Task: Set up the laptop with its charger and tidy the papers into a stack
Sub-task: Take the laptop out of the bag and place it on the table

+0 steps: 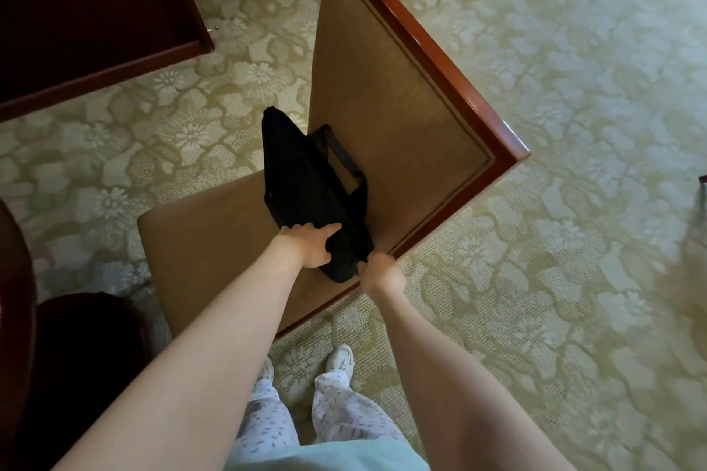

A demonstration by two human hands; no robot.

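— So where's the laptop?
— Not in sight, and neither are the charger or papers. My guess is it's inside the black bag. That stands on its long edge on the seat, leaning on the backrest.
— Who has hold of it?
— Both hands. The left hand is curled round the near end, thumb on top. The right hand is closed tight at the near corner, pinching something small. It's likely a zip pull, though I cannot make it out.
— Which way does the bag run from them?
— Straight away from the person. Its long axis follows the foot of the backrest, with the near corner at the hands and the far tip up and to the left. The handle lies flat against the backrest. A zip would probably have to travel away from the right hand along the top edge while the left steadies the end.
— Any room?
— The backrest shuts off the right side. The near end sits close to the seat's edge, so a tug toward the body could slide it onto the carpet. Bare seat lies to the left, where the bag could be laid flat.
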